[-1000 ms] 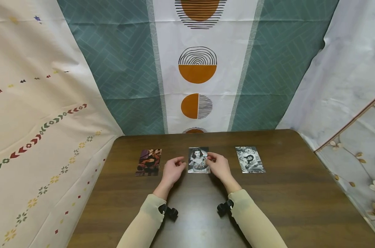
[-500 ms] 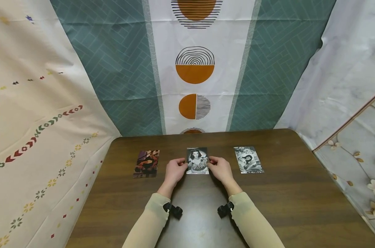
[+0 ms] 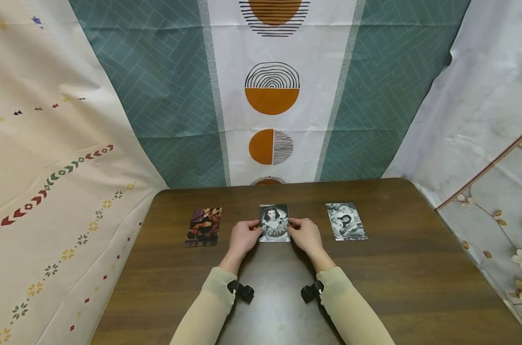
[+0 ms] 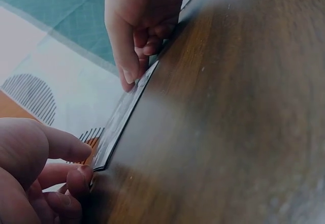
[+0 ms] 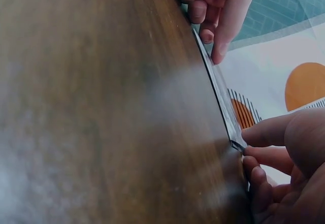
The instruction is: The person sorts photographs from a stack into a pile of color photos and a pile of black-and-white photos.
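A black-and-white photo card (image 3: 274, 224) of a person in a dress lies upright at the middle of the back of the table. My left hand (image 3: 244, 237) pinches its left edge, and my right hand (image 3: 306, 235) pinches the right edge. From the left wrist view, the left thumb and fingers meet at the near corner of the thin card (image 4: 114, 132), which lies low against the table. In the right wrist view the right thumb is over the corner of the card (image 5: 216, 84), with fingertips just below it.
To the left on the brown wooden table (image 3: 278, 306) lies a dark orange-and-purple photo card (image 3: 203, 227). A second black-and-white photo card (image 3: 346, 222) sits to the right, slightly tilted. Patterned cloths (image 3: 183, 96) hang behind and beside the table.
The right fingers have drawn off the card's face to its right edge. My left hand has come in to the left edge. The outer cards stay in place on the table.
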### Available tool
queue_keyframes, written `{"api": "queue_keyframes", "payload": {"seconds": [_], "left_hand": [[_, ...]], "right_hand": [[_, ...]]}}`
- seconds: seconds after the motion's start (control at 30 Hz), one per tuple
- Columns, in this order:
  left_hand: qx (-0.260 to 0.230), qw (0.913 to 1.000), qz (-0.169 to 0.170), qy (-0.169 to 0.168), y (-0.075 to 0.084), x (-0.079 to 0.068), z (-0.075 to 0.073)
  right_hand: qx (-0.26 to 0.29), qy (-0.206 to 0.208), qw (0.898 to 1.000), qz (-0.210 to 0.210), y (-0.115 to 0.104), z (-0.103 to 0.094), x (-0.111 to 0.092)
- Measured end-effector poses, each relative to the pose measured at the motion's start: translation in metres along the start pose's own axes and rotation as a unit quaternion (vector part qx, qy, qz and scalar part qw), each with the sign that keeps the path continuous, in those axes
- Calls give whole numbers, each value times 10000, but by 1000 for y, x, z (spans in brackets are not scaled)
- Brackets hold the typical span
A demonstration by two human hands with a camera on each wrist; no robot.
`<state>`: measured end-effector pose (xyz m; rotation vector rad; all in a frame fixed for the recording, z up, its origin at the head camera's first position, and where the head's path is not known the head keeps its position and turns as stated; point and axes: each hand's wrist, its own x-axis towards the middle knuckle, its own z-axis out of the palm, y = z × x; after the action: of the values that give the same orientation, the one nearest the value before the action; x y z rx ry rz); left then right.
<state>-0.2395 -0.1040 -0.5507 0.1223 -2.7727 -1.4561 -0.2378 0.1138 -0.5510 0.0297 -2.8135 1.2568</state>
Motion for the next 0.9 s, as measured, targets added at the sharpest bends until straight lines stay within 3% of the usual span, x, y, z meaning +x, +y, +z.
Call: {"api": "queue_keyframes", "payload": {"seconds": [0.27, 0.53, 0.9], "left_hand": [[-277, 9996, -18, -111, -1, 0, -1], [-722, 9968, -243, -245, -1, 0, -1], [-908, 9952, -293, -198, -1, 0, -1]], "right_hand": [[61, -48, 10000, 27, -2, -1, -1], [120, -49, 9999, 103, 0, 0, -2], [182, -37, 9997, 134, -3, -3, -1]]}}
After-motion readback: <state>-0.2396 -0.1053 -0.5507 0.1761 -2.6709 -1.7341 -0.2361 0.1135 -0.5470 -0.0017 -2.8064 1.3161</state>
